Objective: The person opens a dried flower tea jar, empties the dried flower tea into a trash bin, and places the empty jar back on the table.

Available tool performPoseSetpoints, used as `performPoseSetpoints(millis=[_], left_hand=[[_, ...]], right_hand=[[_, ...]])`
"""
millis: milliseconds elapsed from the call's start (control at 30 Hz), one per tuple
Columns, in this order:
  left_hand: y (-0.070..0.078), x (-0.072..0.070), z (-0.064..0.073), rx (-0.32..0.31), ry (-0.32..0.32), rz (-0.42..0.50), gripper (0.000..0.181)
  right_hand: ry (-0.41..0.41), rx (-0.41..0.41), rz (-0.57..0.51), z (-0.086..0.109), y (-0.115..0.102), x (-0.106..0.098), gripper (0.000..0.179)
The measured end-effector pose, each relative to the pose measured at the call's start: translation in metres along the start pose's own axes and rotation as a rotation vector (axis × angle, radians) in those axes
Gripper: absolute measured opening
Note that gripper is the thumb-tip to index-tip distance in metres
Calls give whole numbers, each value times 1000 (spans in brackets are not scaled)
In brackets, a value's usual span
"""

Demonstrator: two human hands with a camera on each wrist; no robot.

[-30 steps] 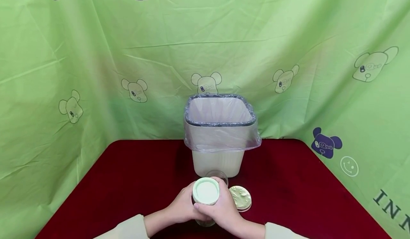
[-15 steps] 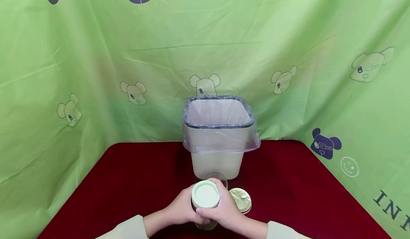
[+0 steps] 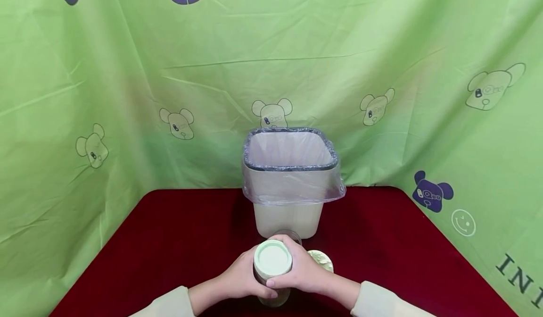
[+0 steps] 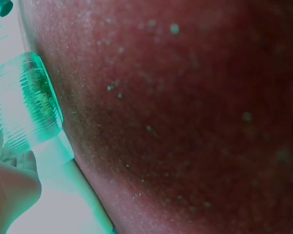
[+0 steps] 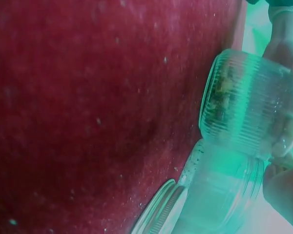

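Note:
A ribbed clear jar point(image 5: 234, 105) with a pale green lid point(image 3: 273, 258) stands upright at the table's front middle. Some brownish-yellow bits show in its lower part in the right wrist view. My left hand point(image 3: 239, 275) wraps the jar from the left. From the right, my right hand point(image 3: 303, 267) grips it near the top, thumb in front and fingers behind the lid. Just beyond the hands is a second clear jar point(image 5: 219, 190), mostly hidden by them in the head view. A gold-coloured metal lid point(image 3: 321, 259) lies right of it, partly covered by my right hand.
Behind the jars stands a white trash bin point(image 3: 288, 218) lined with a clear bag. The table point(image 3: 182, 241) has a dark red cloth. Green printed fabric point(image 3: 271, 48) hangs round the back and sides.
My right hand has turned a little around the jar, its wrist swinging right, and now covers more of the gold-coloured lid. The head view has shifted slightly; my left hand keeps its grip.

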State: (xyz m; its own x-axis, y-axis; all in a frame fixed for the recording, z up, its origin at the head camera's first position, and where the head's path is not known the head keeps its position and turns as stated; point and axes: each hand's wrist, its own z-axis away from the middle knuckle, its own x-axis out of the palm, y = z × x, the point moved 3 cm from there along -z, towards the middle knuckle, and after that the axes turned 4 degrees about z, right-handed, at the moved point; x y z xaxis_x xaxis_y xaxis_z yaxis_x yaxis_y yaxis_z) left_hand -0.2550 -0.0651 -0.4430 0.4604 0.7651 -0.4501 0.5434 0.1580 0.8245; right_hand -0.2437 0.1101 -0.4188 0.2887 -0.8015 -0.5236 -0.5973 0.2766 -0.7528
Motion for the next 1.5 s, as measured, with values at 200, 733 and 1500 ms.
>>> performPoseSetpoints(millis=[200,733,1500], left_hand=[[0,0,2,-14,5,0,85],[2,3,0,-53,41,5,85],[1,2,0,-9,2,27,85]], right_hand=[[110,154,54,10,-8,6,81],[423,314,16,18,-25,30,81],[77,35,38,5,-4,2,67]])
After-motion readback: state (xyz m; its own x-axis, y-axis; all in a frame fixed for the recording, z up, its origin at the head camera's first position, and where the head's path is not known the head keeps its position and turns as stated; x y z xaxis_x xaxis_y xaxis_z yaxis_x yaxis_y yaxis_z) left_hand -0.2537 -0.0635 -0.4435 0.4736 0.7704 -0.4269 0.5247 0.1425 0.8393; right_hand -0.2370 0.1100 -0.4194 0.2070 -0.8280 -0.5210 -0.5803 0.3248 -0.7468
